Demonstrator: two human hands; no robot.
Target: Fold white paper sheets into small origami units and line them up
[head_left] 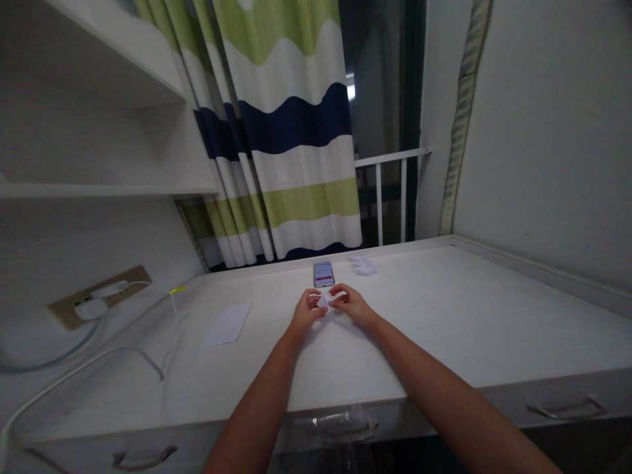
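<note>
Between my two hands is a small piece of folded white paper [324,301], held just above the desk. My left hand [308,309] pinches its left side with the thumb below and the fingers curled above. On the other side, the thumb and fingers of my right hand [349,303] close on its right edge. The fingers cover part of the paper, so its full shape is hidden. Right behind the hands lies a phone [323,274] with a lit screen. Several small folded white paper pieces [363,266] rest to the right of the phone.
A white sheet of paper [227,324] lies left on the white desk [459,316]. White cables [118,349] run from plugs [91,307] at the left wall. A shelf [108,191] overhangs the left side, and a striped curtain [306,158] hangs behind the desk.
</note>
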